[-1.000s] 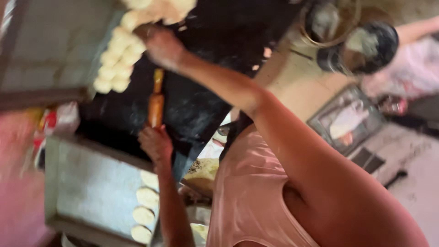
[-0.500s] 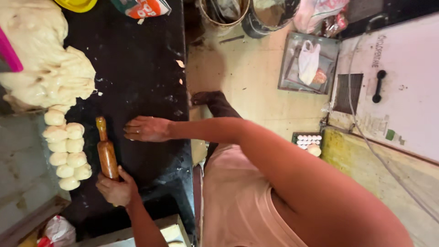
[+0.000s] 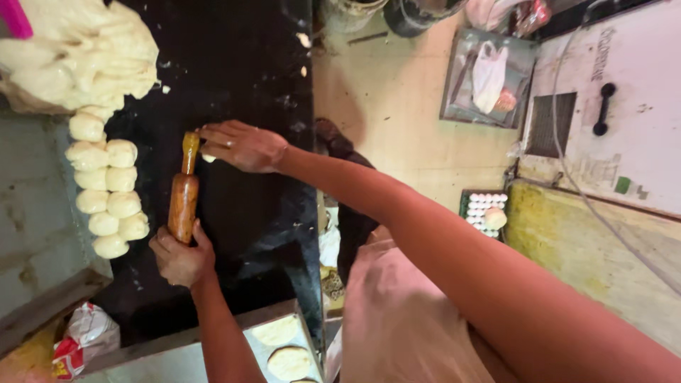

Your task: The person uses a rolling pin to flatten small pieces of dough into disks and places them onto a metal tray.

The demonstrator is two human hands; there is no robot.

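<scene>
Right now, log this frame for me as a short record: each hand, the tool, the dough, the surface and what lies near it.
left hand: left hand grips the near end of the rolling pin
right hand: right hand rests at the far end, fingers by the handle
tool: wooden rolling pin lying on the black worktop
dough: dough balls in two rows left of the pin; large dough mass beyond them
near edge: metal tray holding flattened dough rounds
floor: egg tray
</scene>
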